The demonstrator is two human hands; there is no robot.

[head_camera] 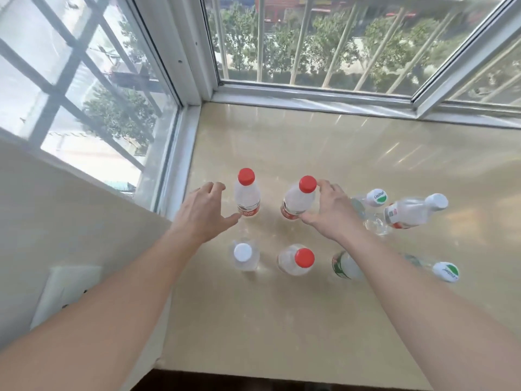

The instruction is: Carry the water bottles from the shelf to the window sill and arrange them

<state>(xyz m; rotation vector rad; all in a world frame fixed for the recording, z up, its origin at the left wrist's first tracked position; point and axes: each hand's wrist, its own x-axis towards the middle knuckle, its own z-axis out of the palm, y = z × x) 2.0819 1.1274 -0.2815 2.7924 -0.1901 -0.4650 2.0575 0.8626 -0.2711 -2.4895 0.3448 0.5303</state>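
Observation:
Several clear water bottles stand on the beige window sill [310,320]. In the far row are two red-capped bottles [247,193] [299,198], a green-and-white-capped bottle [376,197] and a white-capped bottle [414,211]. The near row has a white-capped bottle [243,256], a red-capped one [297,261], one partly hidden behind my right forearm [342,266] and a green-capped one [445,271]. My left hand [204,213] is spread just left of the far-left red-capped bottle, thumb near its label. My right hand [329,213] wraps the second red-capped bottle, fingertips at its cap.
Window frames [194,80] and glass enclose the sill on the left and far sides, with bars and trees outside. A beige wall with a white socket plate [64,294] lies at the left. The sill's near edge [282,375] borders a dark drop.

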